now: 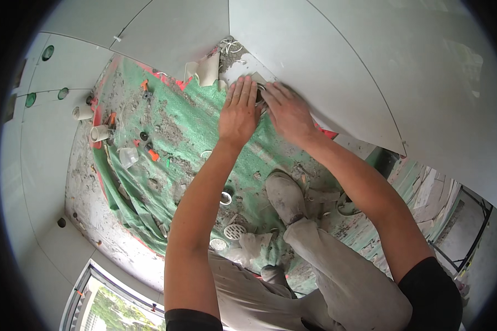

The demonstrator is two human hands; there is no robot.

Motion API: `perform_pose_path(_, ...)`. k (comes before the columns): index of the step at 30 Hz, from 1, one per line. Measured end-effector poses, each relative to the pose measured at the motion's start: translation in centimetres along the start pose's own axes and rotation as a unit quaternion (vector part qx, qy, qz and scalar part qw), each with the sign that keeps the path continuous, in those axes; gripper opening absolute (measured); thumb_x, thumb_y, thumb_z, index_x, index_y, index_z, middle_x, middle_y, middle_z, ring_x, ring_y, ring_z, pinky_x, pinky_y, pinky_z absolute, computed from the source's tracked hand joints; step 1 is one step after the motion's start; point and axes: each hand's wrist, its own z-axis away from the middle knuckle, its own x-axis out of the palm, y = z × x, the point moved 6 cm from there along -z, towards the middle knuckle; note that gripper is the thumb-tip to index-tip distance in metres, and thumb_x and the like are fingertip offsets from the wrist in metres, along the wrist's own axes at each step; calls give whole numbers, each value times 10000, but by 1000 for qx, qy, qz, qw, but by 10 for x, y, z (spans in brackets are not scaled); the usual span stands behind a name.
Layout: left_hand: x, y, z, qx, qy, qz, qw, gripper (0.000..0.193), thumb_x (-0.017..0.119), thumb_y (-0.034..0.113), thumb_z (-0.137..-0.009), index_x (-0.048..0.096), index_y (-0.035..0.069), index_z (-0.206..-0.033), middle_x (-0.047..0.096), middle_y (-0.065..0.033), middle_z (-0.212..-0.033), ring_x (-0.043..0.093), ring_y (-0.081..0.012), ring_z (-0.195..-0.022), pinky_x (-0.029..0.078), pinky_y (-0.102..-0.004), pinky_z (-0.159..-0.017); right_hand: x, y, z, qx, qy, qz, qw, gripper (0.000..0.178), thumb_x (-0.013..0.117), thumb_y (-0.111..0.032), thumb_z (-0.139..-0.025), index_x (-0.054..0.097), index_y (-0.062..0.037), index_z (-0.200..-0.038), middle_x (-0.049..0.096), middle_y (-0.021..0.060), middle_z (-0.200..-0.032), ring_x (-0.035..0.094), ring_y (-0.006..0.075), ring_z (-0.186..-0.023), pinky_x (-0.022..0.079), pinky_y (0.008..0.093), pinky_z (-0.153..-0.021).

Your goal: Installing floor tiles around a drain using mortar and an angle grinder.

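Observation:
My left hand [239, 113] lies palm down with its fingers stretched out, near the corner where two tiled walls meet. Beside it my right hand [290, 114] is flat too, its fingers angled toward the left one. Between the fingertips shows part of a dark round opening with a pale rim [260, 94]. Both hands press around it, on a light tile piece [258, 76] that they mostly cover. Neither hand grips anything that I can see.
A green woven sheet [204, 127] strewn with grit covers the floor. Torn pale packaging [205, 70] lies at the wall corner. To the left are white pipe pieces [99, 133], a clear plastic cup [128, 158] and orange-handled bits [153, 153]. Round drain grates [234, 231] lie near my legs.

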Motion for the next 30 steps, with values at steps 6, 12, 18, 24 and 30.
perform_pose_path(6,-4,2,8,-20,15,45,999,614,703,327,-1079,588,22,-1600,471,-164,-1764,424,-320,-1650,318,-485,-1387,1,1,-21,-14,20,-24,999,543,662,-113,-1062,575,-26,-1591,553,178,-1687,463,360,-1613,415,489,-1319)
perform_pose_path(12,-1,4,20,-32,17,36,999,444,735,316,-1048,702,25,-1381,420,-156,-1792,387,-336,-1666,311,-495,-1390,6,5,-11,-41,2,-14,999,571,638,-128,-1059,545,-16,-1611,501,177,-1735,401,343,-1656,342,459,-1369)
perform_pose_path(18,-4,3,16,-17,24,51,998,403,740,331,-1049,722,24,-1310,403,-185,-1796,382,-343,-1668,305,-502,-1392,7,7,-19,-47,-15,12,999,587,664,-121,-1030,562,-34,-1602,506,159,-1736,403,330,-1656,354,452,-1362)
perform_pose_path(24,-3,4,14,-33,6,38,999,439,685,309,-1094,692,18,-1423,402,-196,-1796,374,-349,-1673,287,-504,-1395,3,5,-31,-47,-56,31,997,605,696,-80,-976,586,-41,-1570,533,153,-1713,428,337,-1640,379,433,-1346)
perform_pose_path(30,3,18,48,-48,-1,33,998,612,630,287,-1124,508,-2,-1649,413,-179,-1794,348,-329,-1688,254,-493,-1408,3,10,-13,-58,-27,49,997,590,671,-90,-1032,565,-54,-1611,509,142,-1737,422,325,-1646,399,437,-1336)
